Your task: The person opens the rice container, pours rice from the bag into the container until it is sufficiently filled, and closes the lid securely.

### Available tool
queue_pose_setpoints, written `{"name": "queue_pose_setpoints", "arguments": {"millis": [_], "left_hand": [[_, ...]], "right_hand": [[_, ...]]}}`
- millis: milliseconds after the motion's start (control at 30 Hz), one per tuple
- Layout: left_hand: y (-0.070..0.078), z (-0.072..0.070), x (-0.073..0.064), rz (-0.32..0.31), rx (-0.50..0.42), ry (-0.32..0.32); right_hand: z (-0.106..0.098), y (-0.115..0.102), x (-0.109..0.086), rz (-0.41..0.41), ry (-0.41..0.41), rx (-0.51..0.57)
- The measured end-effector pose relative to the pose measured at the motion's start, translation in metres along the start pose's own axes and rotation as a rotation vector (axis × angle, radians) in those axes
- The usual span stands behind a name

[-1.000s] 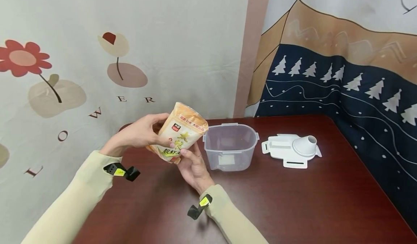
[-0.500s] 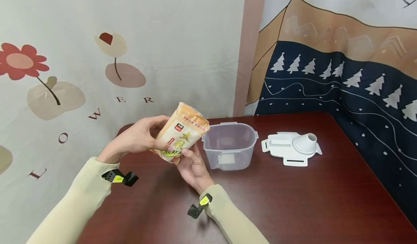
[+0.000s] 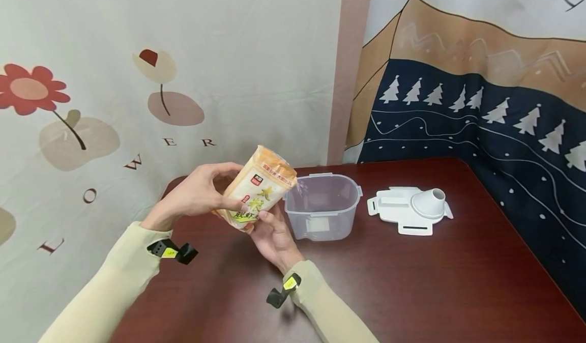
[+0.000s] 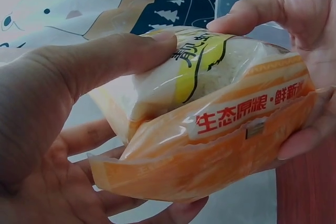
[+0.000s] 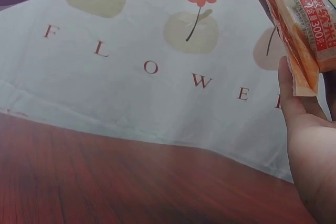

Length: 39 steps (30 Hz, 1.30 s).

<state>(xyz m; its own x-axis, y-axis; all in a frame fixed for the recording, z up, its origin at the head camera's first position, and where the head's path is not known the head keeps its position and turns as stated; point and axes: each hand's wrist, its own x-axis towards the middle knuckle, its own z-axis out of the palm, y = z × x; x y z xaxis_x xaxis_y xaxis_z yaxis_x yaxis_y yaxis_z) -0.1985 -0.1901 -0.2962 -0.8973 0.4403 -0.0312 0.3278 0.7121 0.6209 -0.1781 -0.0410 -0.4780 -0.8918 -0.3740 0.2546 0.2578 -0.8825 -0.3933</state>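
A small rice bag (image 3: 260, 189), white and orange with printed lettering, is held tilted above the table, its upper end leaning right. My left hand (image 3: 201, 190) grips its left side, thumb across the front and fingers behind. Lower down, my right hand (image 3: 274, 236) holds the bottom end with its thumb on the front; the sealed orange base (image 4: 210, 156) lies between both hands in the left wrist view. The bag's upper right corner overlaps the rim of a clear plastic container (image 3: 327, 226). Pale specks like grains (image 3: 300, 186) show just beside that corner, over the container's opening.
A white plastic lid (image 3: 396, 208) with a raised round spout lies right of the container. The dark red-brown table (image 3: 412, 292) ends at a printed curtain (image 3: 274, 78) behind and a navy tree-patterned cloth (image 3: 503, 144) along the right.
The rice bag has shifted slightly right and tips further toward the container, both hands moving with it. Pale specks now appear at its upper corner. The container and lid stay put.
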Motion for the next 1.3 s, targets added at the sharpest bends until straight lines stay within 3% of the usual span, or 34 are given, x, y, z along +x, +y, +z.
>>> {"name": "queue_pose_setpoints", "arguments": {"millis": [400,1300], "left_hand": [[0.0014,0.0014,0.0024,-0.023,-0.026,0.022],[0.0067,-0.0014,0.0028,-0.023,-0.009,0.01]], "right_hand": [[-0.0028,-0.0001,-0.0024,0.016,0.014,0.025],[-0.002,-0.0011,-0.0044,0.002,-0.001,0.023]]}}
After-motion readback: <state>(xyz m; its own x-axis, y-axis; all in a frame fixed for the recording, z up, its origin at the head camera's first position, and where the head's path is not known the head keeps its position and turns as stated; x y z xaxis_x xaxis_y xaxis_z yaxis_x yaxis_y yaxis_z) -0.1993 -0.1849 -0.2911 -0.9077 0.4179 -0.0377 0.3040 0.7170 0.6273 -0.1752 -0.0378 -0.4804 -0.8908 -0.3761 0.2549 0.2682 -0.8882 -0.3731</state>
